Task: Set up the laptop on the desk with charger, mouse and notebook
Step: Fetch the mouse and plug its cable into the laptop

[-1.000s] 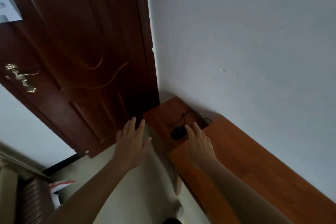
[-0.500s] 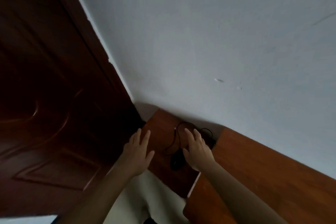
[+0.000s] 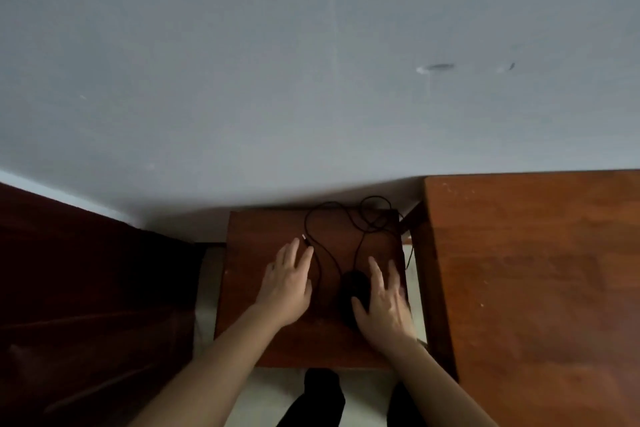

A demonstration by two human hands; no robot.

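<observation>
Right hand [image 3: 382, 305] hovers flat and spread over the low stand [image 3: 263, 340], fingers wide, holding nothing. Black mouse [image 3: 353, 286] lies directly at its thumb side, just beside or under the thumb; the light is dim, so contact cannot be called. Mouse's long axis runs toward the wall [image 3: 311, 62], roughly in line with the fingers of that hand, tail end away from the person.

Left hand [image 3: 289, 282] is also open and empty, fingers loosely spread, palm down, to the left of the mouse with the cord [image 3: 320, 253] running between the two. Its fingertips point at the plug [image 3: 304, 237], the pale-tipped end of the cord, which lies just beyond them on the stand.

Cord loops back from the mouse toward the wall, coils near the stand's far right corner, then returns to the plug.

Judgement: right hand is the nearer to the mouse and needs only a short shift leftward and down to close over it; left is better placed for the plug and slack. Desk [image 3: 536, 270] stands higher, just to the right, its top bare where visible. Laptop, charger and notebook are not in view.
</observation>
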